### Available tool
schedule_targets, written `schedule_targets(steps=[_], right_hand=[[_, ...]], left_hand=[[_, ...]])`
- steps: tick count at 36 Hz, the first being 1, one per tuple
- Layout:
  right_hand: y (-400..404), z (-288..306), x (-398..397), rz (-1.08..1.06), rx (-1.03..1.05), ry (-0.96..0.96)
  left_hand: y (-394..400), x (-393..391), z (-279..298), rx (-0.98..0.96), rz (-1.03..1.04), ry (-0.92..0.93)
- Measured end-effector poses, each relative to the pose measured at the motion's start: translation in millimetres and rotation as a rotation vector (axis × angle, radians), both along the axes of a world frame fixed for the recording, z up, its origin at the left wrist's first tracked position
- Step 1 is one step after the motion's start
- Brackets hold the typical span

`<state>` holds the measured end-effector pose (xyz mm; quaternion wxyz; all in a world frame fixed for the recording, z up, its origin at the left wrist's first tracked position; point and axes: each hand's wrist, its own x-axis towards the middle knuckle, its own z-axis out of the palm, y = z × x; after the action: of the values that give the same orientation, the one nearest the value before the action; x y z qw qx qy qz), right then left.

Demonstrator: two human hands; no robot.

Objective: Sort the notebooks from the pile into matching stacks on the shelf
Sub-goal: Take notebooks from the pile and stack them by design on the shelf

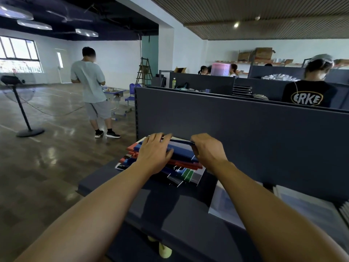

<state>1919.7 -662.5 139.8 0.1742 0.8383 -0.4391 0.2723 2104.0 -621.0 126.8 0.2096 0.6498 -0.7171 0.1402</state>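
A messy pile of red, dark blue and patterned notebooks [186,164] lies at the far left end of the dark grey shelf [181,210]. My left hand [155,151] lies flat on top of the pile, fingers spread over a dark blue notebook [181,149]. My right hand [206,148] grips that notebook's right edge and tilts its far edge up. A pale grey stack of notebooks [224,205] lies on the shelf to the right, and another pale one [309,207] further right.
The shelf's dark back panel [245,133] rises right behind the pile. A person in a grey shirt [90,91] stands on the shiny floor to the left, near a standing fan [20,103]. Several people work at shelves beyond the panel.
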Motion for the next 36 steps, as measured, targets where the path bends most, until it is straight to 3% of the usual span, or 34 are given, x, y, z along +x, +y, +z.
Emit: schedule_targets(steps=[4, 10, 19, 36], right_hand=[[20, 3, -5, 0.064, -0.140, 0.024], [42, 1, -23, -0.054, -0.121, 0.216], [103, -6, -61, -0.132, -0.350, 0.061], [254, -11, -229, -0.504, -0.316, 0.084]], left_hand=[[8, -3, 5, -0.028, -0.029, -0.012], [22, -10, 13, -0.010, -0.066, 0.013], [42, -40, 3, 0.056, -0.212, -0.041], [110, -215, -11, 0.067, -0.538, -0.099]])
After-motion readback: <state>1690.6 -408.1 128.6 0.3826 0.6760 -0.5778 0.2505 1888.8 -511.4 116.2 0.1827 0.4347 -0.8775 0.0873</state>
